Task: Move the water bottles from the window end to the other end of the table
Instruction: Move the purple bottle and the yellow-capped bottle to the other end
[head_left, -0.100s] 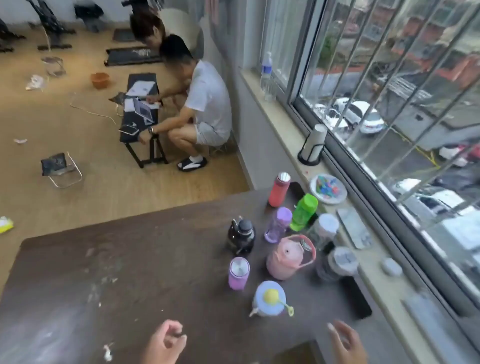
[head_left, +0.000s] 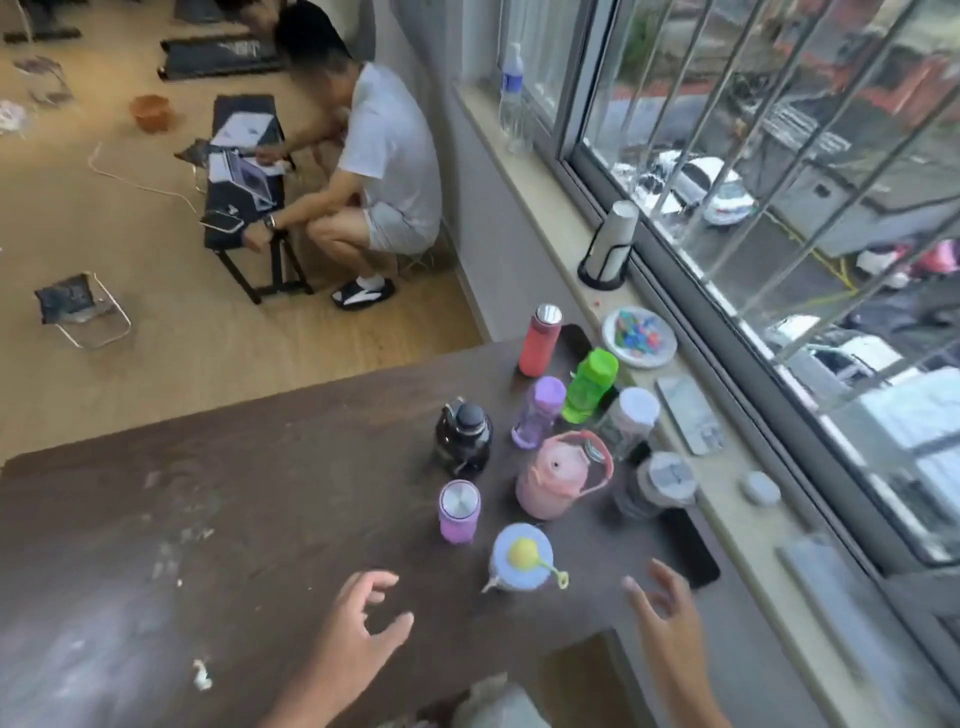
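Task status: not begun, as far as can be judged. All bottles stand clustered at the right of the frame on the dark table (head_left: 218, 519), against the window sill (head_left: 524, 171). Counted there: red bottle (head_left: 540, 340), green bottle (head_left: 589, 385), lilac bottle (head_left: 537, 412), black jug (head_left: 464, 439), pink jug (head_left: 561, 475), purple tumbler (head_left: 458, 512), pale blue bottle with yellow knob (head_left: 521, 558), and two clear bottles, one with a white lid (head_left: 628, 421) and one with a grey lid (head_left: 657, 483). The left part of the table holds no bottle; every one remains to be moved.

Grip: left hand (head_left: 358, 631), lower centre, fingers spread and curled, holding nothing and touching nothing visible. Right hand (head_left: 665, 618), lower right, likewise spread and empty. Both flank the pale blue bottle, near it but apart; it is probably the first pick
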